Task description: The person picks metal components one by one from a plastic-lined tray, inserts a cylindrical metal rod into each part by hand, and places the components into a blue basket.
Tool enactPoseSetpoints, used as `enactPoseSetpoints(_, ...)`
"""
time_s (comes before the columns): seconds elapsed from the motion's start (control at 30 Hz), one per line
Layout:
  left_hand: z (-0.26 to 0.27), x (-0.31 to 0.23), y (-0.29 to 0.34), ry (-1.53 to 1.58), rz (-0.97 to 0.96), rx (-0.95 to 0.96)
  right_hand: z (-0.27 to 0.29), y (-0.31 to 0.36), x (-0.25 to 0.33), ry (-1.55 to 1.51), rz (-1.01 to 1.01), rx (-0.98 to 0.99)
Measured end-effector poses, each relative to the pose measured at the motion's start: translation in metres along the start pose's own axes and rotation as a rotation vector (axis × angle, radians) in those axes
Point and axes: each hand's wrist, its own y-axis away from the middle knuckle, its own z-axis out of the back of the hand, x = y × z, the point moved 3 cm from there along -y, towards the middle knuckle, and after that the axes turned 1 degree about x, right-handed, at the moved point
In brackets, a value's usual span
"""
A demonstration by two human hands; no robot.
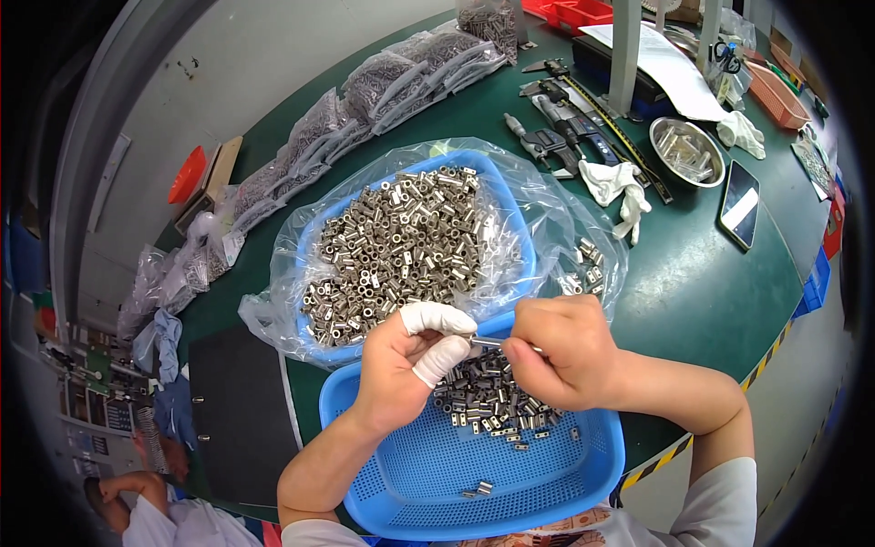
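My left hand [401,365], with white finger cots on thumb and forefinger, pinches a small metal sleeve [480,342] over the near blue basket [583,474]. My right hand [561,351] meets it from the right, fingers closed on a thin metal pin pushed into that sleeve. Under both hands lies a small heap of dark metal sleeves [483,392] in the near basket. Behind the hands, a second blue basket [506,196] lined with a clear plastic bag holds a large pile of shiny metal sleeves [401,246].
Sealed bags of parts [365,109] line the table's far left edge. Calipers [556,137], white gloves [620,187], a steel bowl [685,150], a phone [740,202] and a red basket [775,91] lie at the back right. A black folder [237,410] sits left; another person crouches at lower left.
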Motion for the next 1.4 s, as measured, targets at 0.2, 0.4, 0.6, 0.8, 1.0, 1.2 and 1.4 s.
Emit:
enactPoseSetpoints(0.2, 0.001, -0.001, 0.004, -0.087, -0.014, 0.009, -0.003, 0.001, 0.003, 0.004, 0.011, 0.071)
enactPoseSetpoints(0.4, -0.006, -0.001, -0.002, 0.368, -0.027, -0.018, -0.004, -0.002, -0.001, -0.021, -0.038, -0.009)
enactPoseSetpoints(0.6, -0.006, 0.01, -0.002, 0.481, 0.119, 0.003, 0.0, -0.003, 0.001, -0.082, 0.067, -0.055)
enactPoseSetpoints(0.8, -0.006, 0.0, -0.004, 0.481, 0.116, -0.107, 0.001, -0.003, 0.005, -0.059, 0.271, -0.066)
enactPoseSetpoints(1.0, 0.005, -0.001, -0.006, 0.0, 0.003, -0.162, 0.0, -0.001, 0.004, -0.014, 0.214, -0.084)
enactPoseSetpoints(1.2, -0.001, -0.007, -0.005, -0.143, -0.09, 0.018, 0.005, -0.002, -0.005, -0.146, -0.031, -0.133)
enactPoseSetpoints(1.4, 0.0, -0.001, 0.0, 0.041, -0.022, -0.059, 0.002, -0.002, -0.003, -0.067, 0.004, -0.066)
